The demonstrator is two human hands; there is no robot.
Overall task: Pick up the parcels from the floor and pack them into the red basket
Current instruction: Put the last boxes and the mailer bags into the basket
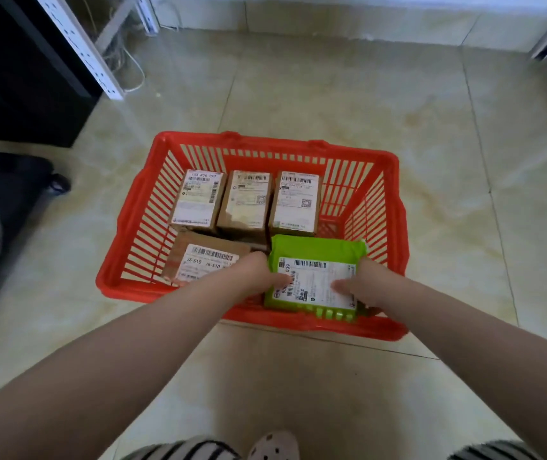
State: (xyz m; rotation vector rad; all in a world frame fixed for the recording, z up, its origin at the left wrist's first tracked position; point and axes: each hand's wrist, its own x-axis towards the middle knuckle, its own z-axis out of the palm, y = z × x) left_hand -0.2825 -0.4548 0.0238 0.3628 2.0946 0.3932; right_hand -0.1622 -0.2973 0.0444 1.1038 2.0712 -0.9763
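In the near right corner of the red basket (126, 207), I hold the green parcel (315, 277) flat, label up, long axis running away from me. My left hand (258, 277) and right hand (365, 287) grip its sides, thumbs on the label. Four brown boxes (245, 202) lie beside and beyond it.

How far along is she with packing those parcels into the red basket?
Well along. Four brown boxes already lie in the red basket: three in the far row and one at the near left. In hand now is the green parcel, gripped on each side by the left hand and the right hand and going in at the near right. No parcels show on the visible floor, so this may be the last.
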